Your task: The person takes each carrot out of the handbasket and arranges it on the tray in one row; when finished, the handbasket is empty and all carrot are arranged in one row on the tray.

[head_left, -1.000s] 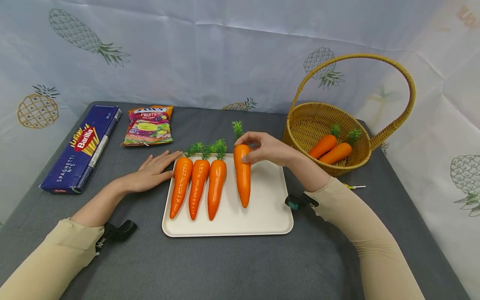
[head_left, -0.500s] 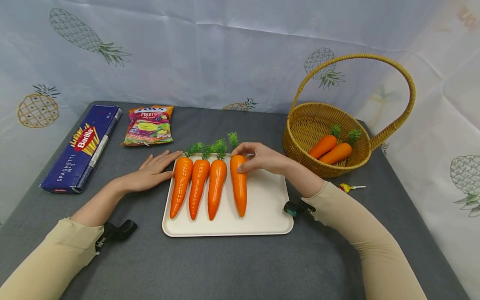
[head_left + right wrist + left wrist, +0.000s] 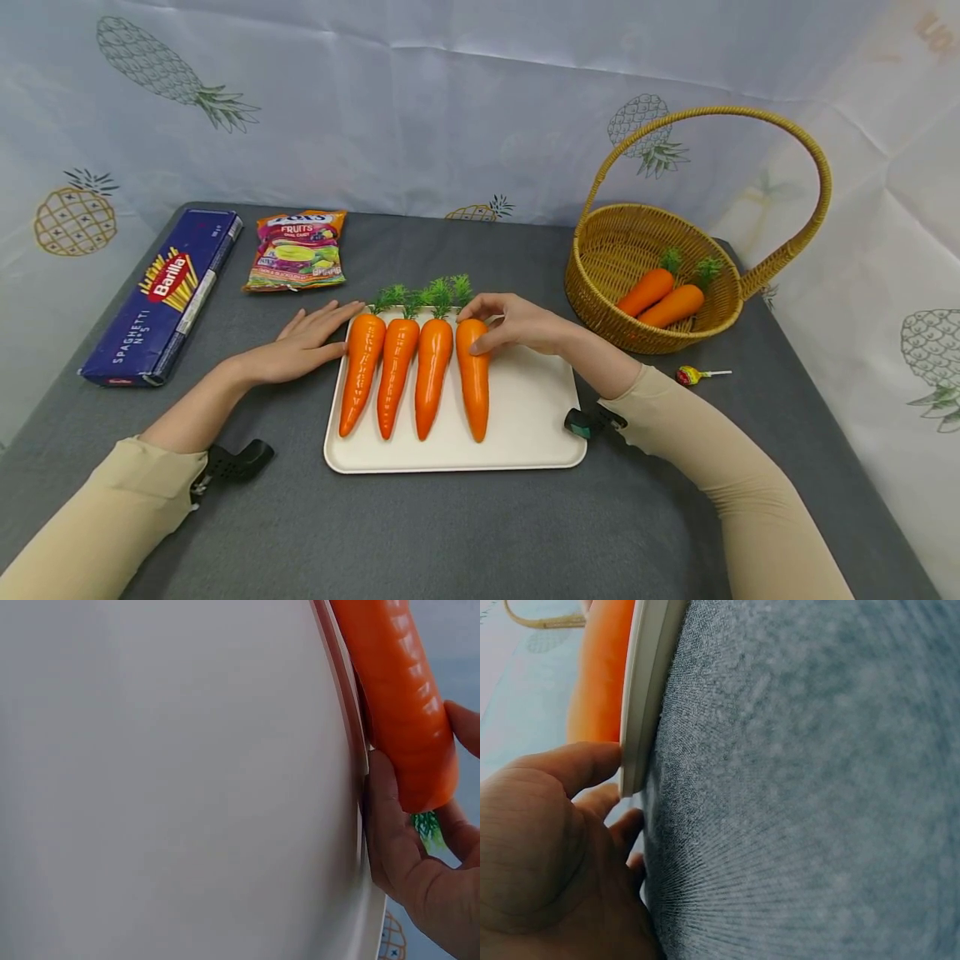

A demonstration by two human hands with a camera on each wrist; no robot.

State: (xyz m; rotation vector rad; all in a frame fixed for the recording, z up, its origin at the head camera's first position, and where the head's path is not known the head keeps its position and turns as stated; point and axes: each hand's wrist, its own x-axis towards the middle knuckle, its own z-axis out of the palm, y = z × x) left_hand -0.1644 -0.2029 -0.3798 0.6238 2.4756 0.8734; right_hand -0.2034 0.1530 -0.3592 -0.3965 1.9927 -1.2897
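Observation:
On a cream tray point(image 3: 525, 417) in the head view, orange carrots with green tops lie in a row. My right hand point(image 3: 521, 323) pinches the thick end of the rightmost carrot point(image 3: 474, 392), thumb on one side and fingers on the other. The right wrist view shows that carrot point(image 3: 409, 712) between thumb and fingers, low over the tray. My left hand point(image 3: 306, 346) lies with its fingers extended at the tray's upper left corner, beside the leftmost carrot point(image 3: 363, 375). In the left wrist view, a finger of the left hand point(image 3: 555, 840) touches the tray rim point(image 3: 641, 712).
A wicker basket point(image 3: 585, 287) with a tall handle stands at the back right, two carrots point(image 3: 671, 307) inside. Near it lies a lollipop point(image 3: 690, 375). A blue spaghetti box point(image 3: 165, 296) and a candy bag point(image 3: 298, 252) lie at the back left.
My right hand has brought its carrot left and toward me, down beside the other carrots on the tray. The left hand has stayed where it was.

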